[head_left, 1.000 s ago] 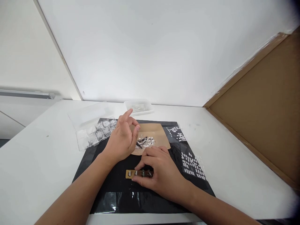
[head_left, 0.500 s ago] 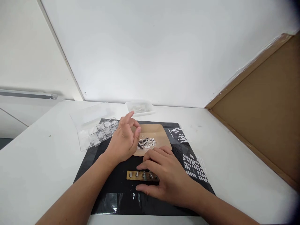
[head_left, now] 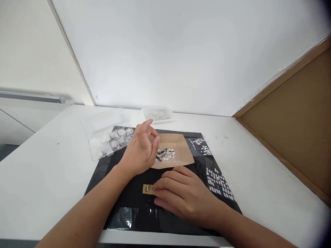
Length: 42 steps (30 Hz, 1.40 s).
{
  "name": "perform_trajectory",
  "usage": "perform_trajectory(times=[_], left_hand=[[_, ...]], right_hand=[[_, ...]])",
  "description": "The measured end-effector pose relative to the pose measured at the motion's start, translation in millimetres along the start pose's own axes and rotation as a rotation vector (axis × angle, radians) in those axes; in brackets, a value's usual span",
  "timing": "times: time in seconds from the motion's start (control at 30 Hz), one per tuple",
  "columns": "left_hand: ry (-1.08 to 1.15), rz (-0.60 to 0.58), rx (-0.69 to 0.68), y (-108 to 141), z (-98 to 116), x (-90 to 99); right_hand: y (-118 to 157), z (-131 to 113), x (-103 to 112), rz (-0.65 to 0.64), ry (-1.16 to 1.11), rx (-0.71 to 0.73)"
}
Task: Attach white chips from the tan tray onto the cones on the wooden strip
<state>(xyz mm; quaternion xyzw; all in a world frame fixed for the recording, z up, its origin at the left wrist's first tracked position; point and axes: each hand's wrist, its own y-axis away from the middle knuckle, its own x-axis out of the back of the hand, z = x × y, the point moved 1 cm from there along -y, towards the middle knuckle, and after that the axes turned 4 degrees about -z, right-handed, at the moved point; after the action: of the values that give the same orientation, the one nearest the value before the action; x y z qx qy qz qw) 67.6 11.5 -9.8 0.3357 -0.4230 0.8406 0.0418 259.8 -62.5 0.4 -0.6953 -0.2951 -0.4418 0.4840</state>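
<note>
A narrow yellowish strip (head_left: 145,189) with small metal pieces lies on the black mat (head_left: 137,220). My right hand (head_left: 181,196) covers most of it, fingers closed at its second metal piece; whatever sits between the fingertips is hidden. Only the strip's left end shows. Farther up, my left hand (head_left: 142,148) is raised beside a brown paper tray (head_left: 181,141), its thumb and forefinger brought together; anything pinched there is too small to make out. Small white and black bits (head_left: 167,154) lie in the paper tray.
A clear compartment box (head_left: 113,143) with small bags stands at the left, lid open. Behind is a white translucent tray (head_left: 158,114). White labels (head_left: 219,184) cover the mat's right side. A cardboard panel (head_left: 292,127) rises at the right.
My right hand has closed its fingers and now covers more of the strip. My left hand keeps nearly the same pose. The whole view has shifted slightly.
</note>
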Motion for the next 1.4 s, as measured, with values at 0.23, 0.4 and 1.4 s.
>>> perform_trajectory(times=[0.23, 0.4, 1.4], left_hand=[[0.006, 0.019, -0.023, -1, 1, -1.2], [-0.008, 0.029, -0.036, -1, 1, -1.9], [0.020, 0.031, -0.045, 0, 0, -5.1]], right_hand=[[0, -4, -6, 0.037, 0.039, 0.002], [-2, -7, -10, 0.076, 0.101, 0.015], [-5, -18, -20, 0.063, 0.291, -0.042]])
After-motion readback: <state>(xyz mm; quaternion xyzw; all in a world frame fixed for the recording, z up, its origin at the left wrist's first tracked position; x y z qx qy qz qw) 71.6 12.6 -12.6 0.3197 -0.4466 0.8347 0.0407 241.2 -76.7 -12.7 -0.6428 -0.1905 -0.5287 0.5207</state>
